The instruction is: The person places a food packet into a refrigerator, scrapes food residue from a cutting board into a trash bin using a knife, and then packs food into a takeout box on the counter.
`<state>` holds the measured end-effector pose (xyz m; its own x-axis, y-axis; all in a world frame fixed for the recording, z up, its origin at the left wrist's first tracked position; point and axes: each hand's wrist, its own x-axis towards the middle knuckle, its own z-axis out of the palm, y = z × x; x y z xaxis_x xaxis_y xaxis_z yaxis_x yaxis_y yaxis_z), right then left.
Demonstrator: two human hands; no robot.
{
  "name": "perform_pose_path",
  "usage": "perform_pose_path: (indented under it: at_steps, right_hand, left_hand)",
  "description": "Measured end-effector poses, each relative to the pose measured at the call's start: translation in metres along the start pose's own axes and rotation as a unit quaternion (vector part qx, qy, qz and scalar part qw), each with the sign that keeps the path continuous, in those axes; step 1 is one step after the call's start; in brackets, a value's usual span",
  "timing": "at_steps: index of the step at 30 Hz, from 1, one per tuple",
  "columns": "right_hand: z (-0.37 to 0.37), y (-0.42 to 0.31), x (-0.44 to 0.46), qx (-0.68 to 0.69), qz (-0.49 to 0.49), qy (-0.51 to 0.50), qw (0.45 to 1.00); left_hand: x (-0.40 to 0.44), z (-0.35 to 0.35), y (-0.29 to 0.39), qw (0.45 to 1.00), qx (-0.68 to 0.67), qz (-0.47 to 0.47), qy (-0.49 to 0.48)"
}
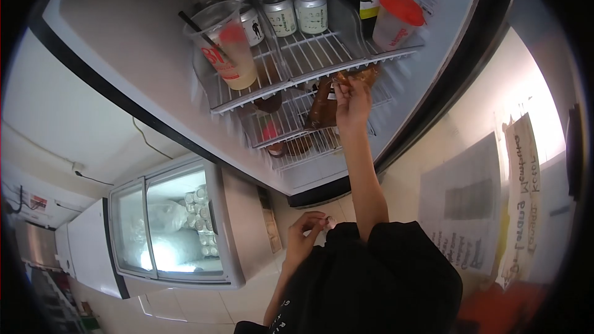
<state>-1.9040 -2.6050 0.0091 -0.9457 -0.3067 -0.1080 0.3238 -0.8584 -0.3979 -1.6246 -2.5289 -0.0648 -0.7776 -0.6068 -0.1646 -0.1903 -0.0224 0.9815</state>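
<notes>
My right hand (354, 102) reaches into an open upright fridge, its fingers closed on the top of a brown bag (323, 106). The bag hangs at the level of a lower wire shelf, below the front edge of the upper shelf (322, 68). A pale label shows on it, partly covered by my fingers. In front of my black shirt, my left hand (307, 233) is bent with thumb and fingers pinched together. Something small and pale (330, 222) shows at its fingertips, too small to name.
On the upper shelf stand a clear plastic cup (226, 55) with a black straw, several cans (279, 15) and a red-lidded container (396, 21). A dark bottle (369, 0) is behind the container. A glass-topped chest freezer (170, 222) stands left; handwritten papers (464, 204) hang right.
</notes>
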Motion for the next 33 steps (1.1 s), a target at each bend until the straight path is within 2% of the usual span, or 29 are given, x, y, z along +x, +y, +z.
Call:
perform_pose_path:
  at_steps: [4, 14, 17, 20, 21, 24, 26, 33]
  right_hand:
    - [-0.015, 0.011, 0.023, -0.058, 0.007, -0.045, 0.997]
    - [0.007, 0.031, 0.07, -0.053, -0.012, 0.037, 0.998]
    - [0.017, 0.042, 0.058, -0.081, 0.02, 0.059, 0.995]
    - [0.013, 0.068, 0.058, -0.054, 0.033, 0.016, 0.998]
    - [0.029, 0.068, 0.042, -0.005, 0.02, 0.06, 0.998]
    - [0.026, 0.094, 0.058, 0.116, 0.054, 0.031, 0.991]
    - [0.048, 0.082, 0.038, 0.167, 0.084, 0.071, 0.98]
    - [0.069, 0.107, 0.05, 0.22, 0.098, 0.06, 0.969]
  left_hand:
    - [0.005, 0.002, -0.004, 1.0, -0.023, -0.002, -0.007]
    - [0.01, 0.006, -0.011, 0.996, -0.079, -0.014, -0.042]
    - [0.013, 0.007, -0.009, 0.996, -0.076, -0.011, -0.048]
    - [0.016, 0.008, -0.005, 0.995, -0.081, -0.015, -0.053]
    - [0.018, 0.008, -0.006, 0.995, -0.085, -0.016, -0.055]
    - [0.017, 0.008, -0.008, 0.991, -0.12, -0.027, -0.052]
    - [0.02, 0.007, -0.006, 0.989, -0.135, -0.027, -0.048]
    - [0.019, 0.004, -0.001, 0.992, -0.117, -0.022, -0.03]
